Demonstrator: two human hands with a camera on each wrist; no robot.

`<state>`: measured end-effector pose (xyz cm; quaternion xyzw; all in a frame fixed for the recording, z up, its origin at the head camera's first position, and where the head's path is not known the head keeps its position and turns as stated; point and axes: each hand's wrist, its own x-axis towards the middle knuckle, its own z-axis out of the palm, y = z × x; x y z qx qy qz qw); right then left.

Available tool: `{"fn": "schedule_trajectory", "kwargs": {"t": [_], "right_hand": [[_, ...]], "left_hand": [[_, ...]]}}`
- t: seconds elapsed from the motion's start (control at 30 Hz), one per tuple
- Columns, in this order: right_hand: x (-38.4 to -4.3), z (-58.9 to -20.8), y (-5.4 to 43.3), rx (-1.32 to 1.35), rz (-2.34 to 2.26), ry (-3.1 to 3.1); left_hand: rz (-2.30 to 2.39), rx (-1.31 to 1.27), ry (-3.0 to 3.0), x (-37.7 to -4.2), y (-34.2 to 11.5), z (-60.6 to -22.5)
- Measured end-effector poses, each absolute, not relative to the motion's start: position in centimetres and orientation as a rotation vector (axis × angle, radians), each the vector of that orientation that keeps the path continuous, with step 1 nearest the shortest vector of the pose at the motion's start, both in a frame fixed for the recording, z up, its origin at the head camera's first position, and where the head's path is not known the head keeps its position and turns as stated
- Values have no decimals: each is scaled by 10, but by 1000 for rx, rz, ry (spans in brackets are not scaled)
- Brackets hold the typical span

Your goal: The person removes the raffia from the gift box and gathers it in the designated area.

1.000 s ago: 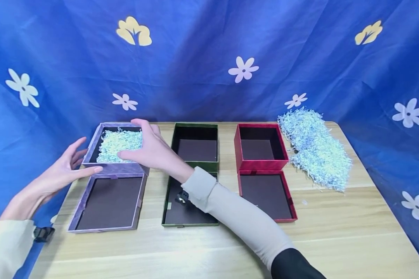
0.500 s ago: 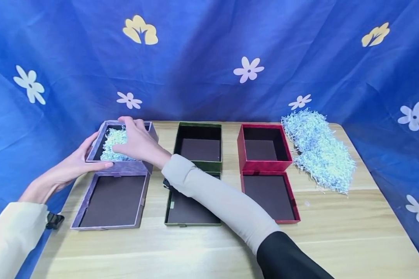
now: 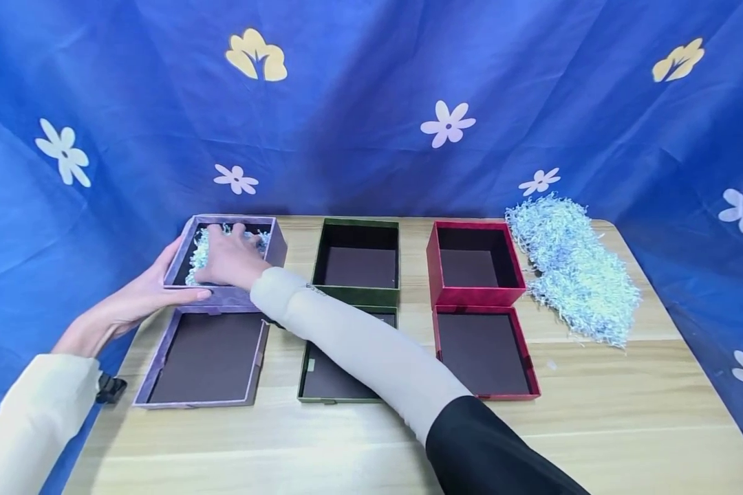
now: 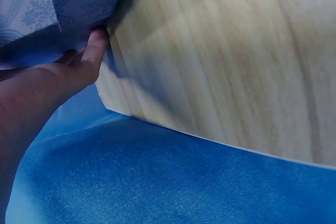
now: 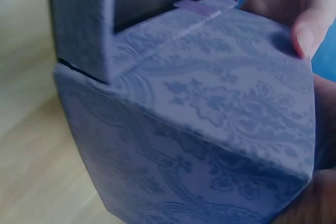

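Observation:
My left hand [image 3: 141, 295] holds the purple patterned box [image 3: 225, 295] at its left side, the thumb along the front wall and the fingers at the left wall. Inside that box lies pale blue shredded paper [image 3: 199, 256]. Fingers spread, my right hand [image 3: 230, 257] reaches down into the box and presses on the paper, hiding much of it. The box's lid [image 3: 204, 357], dark inside, lies in front of it. In the right wrist view the box [image 5: 226, 87] shows its patterned outside, and the fingers working inside are out of sight.
A green box [image 3: 362, 296] and a red box [image 3: 477, 296] stand in line to the right, dark inside. The green lid [image 3: 331, 385], partly under my right arm, and the red lid [image 3: 486, 350] lie before them. More shredded paper [image 3: 578, 268] is heaped far right.
My right hand has sunk from above the purple box into it, pushing the shredded paper lower. My left hand has moved right and closed up against the box's left side.

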<state>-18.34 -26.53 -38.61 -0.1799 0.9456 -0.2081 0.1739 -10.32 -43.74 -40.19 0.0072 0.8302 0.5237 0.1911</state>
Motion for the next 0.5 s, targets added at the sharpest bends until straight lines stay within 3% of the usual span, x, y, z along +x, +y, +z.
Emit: {"fn": "schedule_trajectory", "kwargs": {"t": [0.27, 0.5], "right_hand": [[-201, -405, -292, -433, -186, 2576], [-182, -378, -273, -470, -176, 2576]], "left_hand": [[1506, 15, 2320, -105, -432, -402], [1585, 15, 2330, -103, -432, -405]]}}
